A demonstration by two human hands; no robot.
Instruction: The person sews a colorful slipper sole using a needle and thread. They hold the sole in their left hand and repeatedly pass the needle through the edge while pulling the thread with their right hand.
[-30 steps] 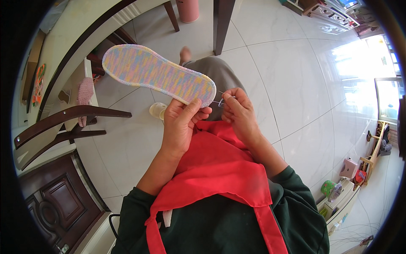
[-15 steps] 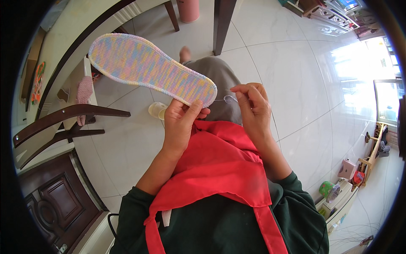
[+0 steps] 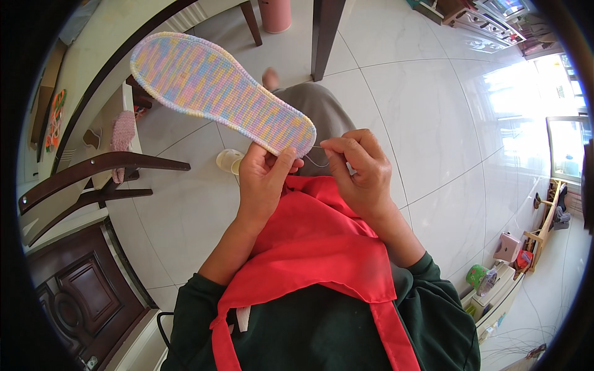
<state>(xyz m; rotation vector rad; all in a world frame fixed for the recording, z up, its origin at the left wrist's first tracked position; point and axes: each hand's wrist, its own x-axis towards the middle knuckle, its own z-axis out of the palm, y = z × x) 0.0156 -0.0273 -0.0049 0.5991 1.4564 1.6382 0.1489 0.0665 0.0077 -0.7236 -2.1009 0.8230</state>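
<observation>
Right hand now nearer insole, fingertips pinching apparent needle. Left hand clamps insole's end. Edging looks mostly done; thread trailing.

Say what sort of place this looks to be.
Probably a room in a home: a dark brown panelled door at lower left, a dark wooden-framed chair and a glossy tiled floor suggest it.

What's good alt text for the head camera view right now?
A left hand holds one end of a pastel insole while the right hand pinches something thin, perhaps a needle, near its edge, a thread curving below. A red apron shows beneath the hands.
</observation>
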